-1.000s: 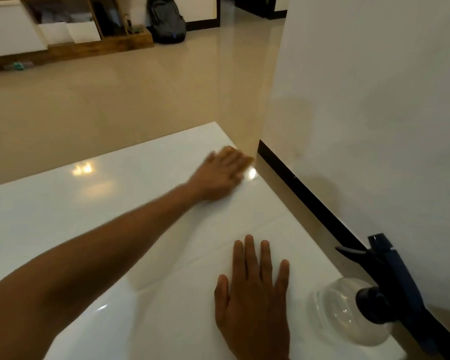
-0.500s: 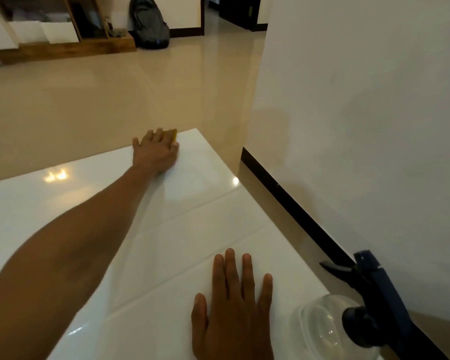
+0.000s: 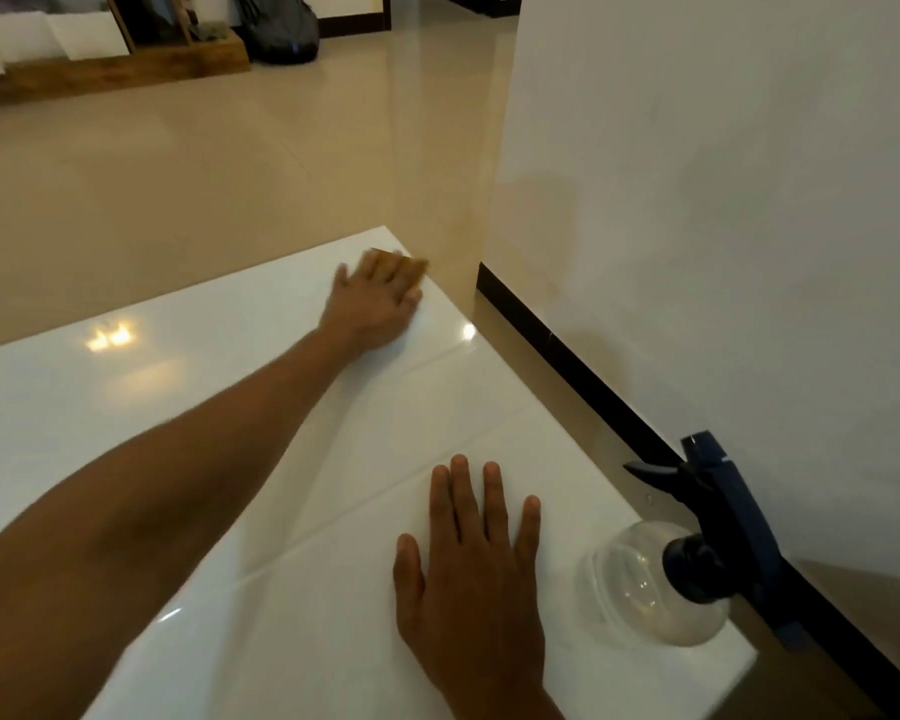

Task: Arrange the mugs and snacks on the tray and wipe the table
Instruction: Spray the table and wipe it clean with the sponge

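Table (image 3: 141, 423): glossy white top, the surface you are wiping; no mugs, snacks or tray in view. Nearest, your right hand (image 3: 476, 579) lies flat, fingers straight, holding nothing, probably to brace your reach. Just beside it, a clear spray bottle (image 3: 655, 589) with a blue trigger stands near the edge. Farthest, your left hand (image 3: 375, 304) presses a brown cloth (image 3: 417, 265) flat at the far corner, fingers extended.
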